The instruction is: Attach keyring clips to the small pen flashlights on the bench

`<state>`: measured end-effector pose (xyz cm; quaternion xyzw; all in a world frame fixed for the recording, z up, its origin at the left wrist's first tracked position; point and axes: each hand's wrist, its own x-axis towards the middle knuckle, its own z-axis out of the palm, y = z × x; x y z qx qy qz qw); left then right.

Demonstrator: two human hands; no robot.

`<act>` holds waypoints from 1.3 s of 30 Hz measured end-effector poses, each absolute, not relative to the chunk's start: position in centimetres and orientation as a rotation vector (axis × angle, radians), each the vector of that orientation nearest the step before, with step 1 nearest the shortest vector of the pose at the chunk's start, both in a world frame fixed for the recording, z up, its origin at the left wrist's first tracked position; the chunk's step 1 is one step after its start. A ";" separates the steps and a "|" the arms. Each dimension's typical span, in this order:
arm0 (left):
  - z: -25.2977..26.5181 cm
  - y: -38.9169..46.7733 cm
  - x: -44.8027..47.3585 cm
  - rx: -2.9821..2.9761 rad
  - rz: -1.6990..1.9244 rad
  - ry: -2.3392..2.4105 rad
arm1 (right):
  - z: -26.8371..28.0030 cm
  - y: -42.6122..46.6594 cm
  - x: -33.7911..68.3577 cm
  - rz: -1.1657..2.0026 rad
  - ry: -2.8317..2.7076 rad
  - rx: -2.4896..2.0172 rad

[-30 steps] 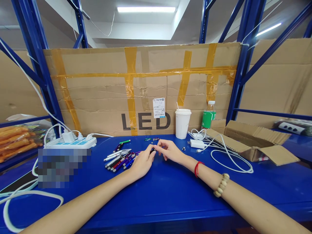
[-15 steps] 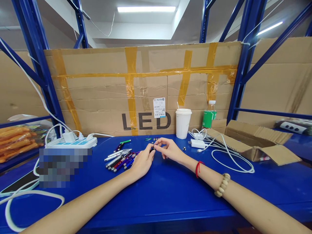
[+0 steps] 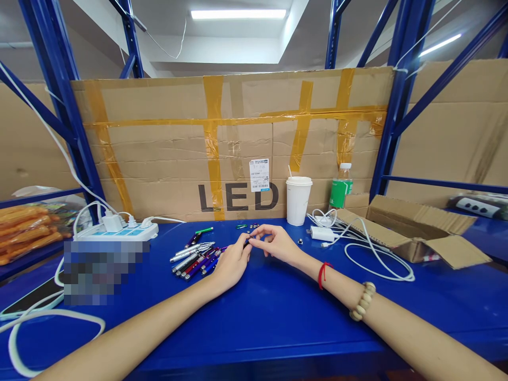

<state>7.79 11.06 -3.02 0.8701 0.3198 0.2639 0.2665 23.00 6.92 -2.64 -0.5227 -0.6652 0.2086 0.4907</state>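
Note:
My left hand is closed around a small dark pen part, most of which the fingers hide. The fingertips of my right hand pinch at the same piece, meeting the left fingertips. Just left of my left hand lies a pile of pens in silver, black, red, purple and blue. A green pen piece lies behind the pile. Beyond the fingertips are a few tiny metal parts and a small green piece. One shiny metal part sits by my right wrist.
A white paper cup with a straw and a green-labelled bottle stand at the back. White cables with a charger and an open cardboard box lie right. A power strip is left, before an upright cardboard sheet.
The fingertips of both hands have shifted very slightly around the dark piece. The pens and everything else on the table stay where they were.

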 end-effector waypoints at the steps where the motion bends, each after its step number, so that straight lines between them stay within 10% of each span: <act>1: -3.0 11.0 7.8 2.350 0.713 0.867 | -2.6 6.9 23.0 0.501 -1.615 -1.272; 39: -3.3 11.3 7.9 2.311 0.725 0.843 | -3.2 7.6 23.4 0.539 -1.564 -1.211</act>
